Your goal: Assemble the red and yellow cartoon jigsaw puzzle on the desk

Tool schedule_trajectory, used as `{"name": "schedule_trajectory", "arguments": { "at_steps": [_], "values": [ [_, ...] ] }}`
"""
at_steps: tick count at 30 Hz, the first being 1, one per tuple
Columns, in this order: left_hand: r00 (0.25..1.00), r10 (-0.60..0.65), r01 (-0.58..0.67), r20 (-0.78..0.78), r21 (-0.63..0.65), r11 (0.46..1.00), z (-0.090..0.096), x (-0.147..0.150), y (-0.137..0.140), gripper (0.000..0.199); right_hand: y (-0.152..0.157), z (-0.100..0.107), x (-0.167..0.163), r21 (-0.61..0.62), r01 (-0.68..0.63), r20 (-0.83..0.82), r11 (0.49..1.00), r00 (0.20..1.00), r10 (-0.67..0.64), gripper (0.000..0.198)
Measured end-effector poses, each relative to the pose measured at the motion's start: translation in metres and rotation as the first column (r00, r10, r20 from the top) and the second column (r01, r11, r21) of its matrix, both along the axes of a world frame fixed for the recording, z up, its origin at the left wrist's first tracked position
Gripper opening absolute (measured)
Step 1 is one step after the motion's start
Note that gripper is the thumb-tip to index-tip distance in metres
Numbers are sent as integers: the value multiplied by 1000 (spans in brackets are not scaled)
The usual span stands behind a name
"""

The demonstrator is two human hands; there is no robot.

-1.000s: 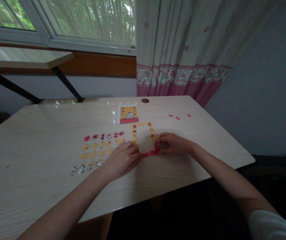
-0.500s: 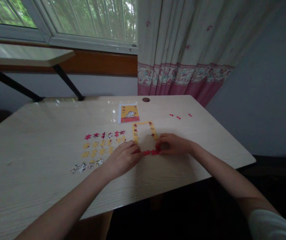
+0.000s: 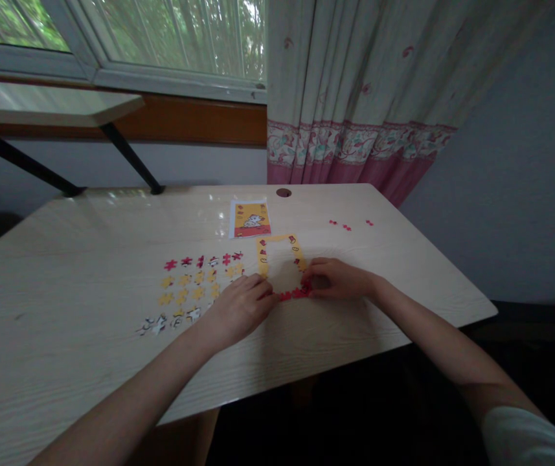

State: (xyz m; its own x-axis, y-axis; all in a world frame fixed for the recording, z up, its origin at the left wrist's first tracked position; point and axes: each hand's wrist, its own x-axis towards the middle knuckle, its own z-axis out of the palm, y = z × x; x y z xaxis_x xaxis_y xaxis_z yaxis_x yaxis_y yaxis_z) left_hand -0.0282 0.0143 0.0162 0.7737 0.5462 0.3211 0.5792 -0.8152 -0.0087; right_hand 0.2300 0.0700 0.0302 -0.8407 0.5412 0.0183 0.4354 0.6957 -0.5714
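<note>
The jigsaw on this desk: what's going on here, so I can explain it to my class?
A person has both hands at a jigsaw border, yellow at the back and sides, red along the near edge. The left grip is at its near left corner, the right grip at the near right; whether either pinches a piece is unclear. Loose pieces lie in rows to the left, three red pieces lie farther right, and a picture card lies behind the border.

On the pale table (image 3: 355,323), a hollow rectangular puzzle frame (image 3: 262,253) is laid flat. Its far edge and sides are formed by yellow pieces with small drawings; its near edge, partly hidden, by red pieces (image 3: 285,296).
</note>
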Motion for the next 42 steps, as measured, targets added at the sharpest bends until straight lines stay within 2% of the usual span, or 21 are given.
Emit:
{"name": "schedule_trajectory", "arguments": {
  "at_steps": [3,6,9,12,17,24,27,33,42],
  "values": [
    [998,53,-48,-38,119,992,-4,10,-17,21,-1,-1,0,14,-11,-24,1000,1000,12,24],
    [998,63,-60,-4,212,975,-10,22,-38,23,-5,-4,-3,78,6,-33,997,999,-3,26],
    [994,113,-109,-4,223,969,-18,30,-53,25,-10,-7,-9,176,25,-23,984,1000,-21,24],
    [987,162,-156,-17,180,971,-24,32,-58,28,-14,-8,-14,236,42,-21,971,999,-38,20],
    [988,155,-154,-6,94,984,-25,32,-54,30,-16,-7,-18,178,74,-66,981,996,-64,12],
    [984,177,-177,7,120,977,-21,34,-54,26,-16,-8,-19,52,152,-68,987,987,-148,10],
    [984,179,-178,0,117,977,-21,34,-55,25,-15,-7,-18,77,163,-49,984,986,-160,11],
    [982,190,-188,-22,86,978,-23,34,-55,24,-16,-5,-18,148,105,-18,983,994,-104,11],
    [984,179,-178,-3,70,981,-19,34,-54,24,-12,-6,-20,111,110,-66,988,992,-103,10]
  ]
}}
